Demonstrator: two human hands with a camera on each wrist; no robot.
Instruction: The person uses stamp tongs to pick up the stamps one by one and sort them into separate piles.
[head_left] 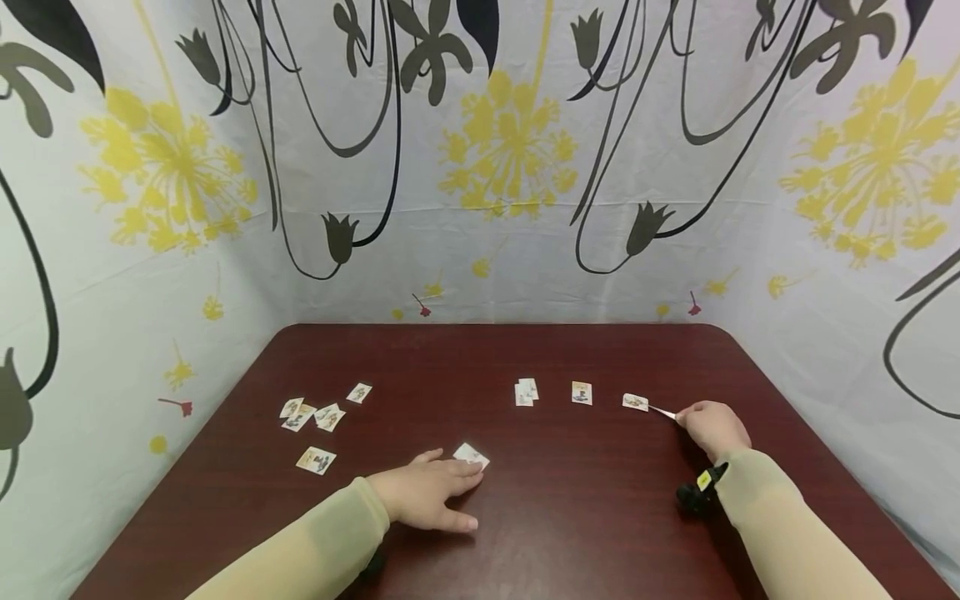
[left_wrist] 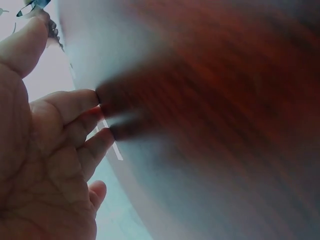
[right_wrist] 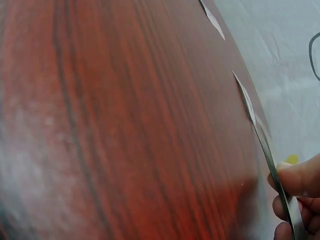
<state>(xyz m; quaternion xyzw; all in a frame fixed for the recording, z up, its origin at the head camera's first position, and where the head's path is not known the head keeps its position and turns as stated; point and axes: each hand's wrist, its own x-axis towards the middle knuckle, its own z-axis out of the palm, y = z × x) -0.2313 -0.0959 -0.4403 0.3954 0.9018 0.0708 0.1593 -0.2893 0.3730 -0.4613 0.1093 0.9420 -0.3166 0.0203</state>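
My right hand (head_left: 716, 429) pinches a pair of silver tweezers (head_left: 662, 412) between thumb and fingers. Their tips meet the right edge of a small printed card (head_left: 635, 402) at the table's right. In the right wrist view the tweezers (right_wrist: 267, 155) reach the end of that card (right_wrist: 245, 100); whether they grip it I cannot tell. With fingers spread, my left hand (head_left: 431, 493) lies low over the table. Its fingertips touch a small white card (head_left: 469, 454) near the middle, partly covering it. The left wrist view shows those fingertips (left_wrist: 104, 135) against the card (left_wrist: 118, 150).
Another printed card (head_left: 582, 393) lies left of the tweezed one, and overlapping white cards (head_left: 524, 393) lie further left. Several scattered cards (head_left: 298, 417) are at the left, with one nearer card (head_left: 316, 460). Patterned cloth (head_left: 487, 250) surrounds the dark red table (head_left: 555, 517).
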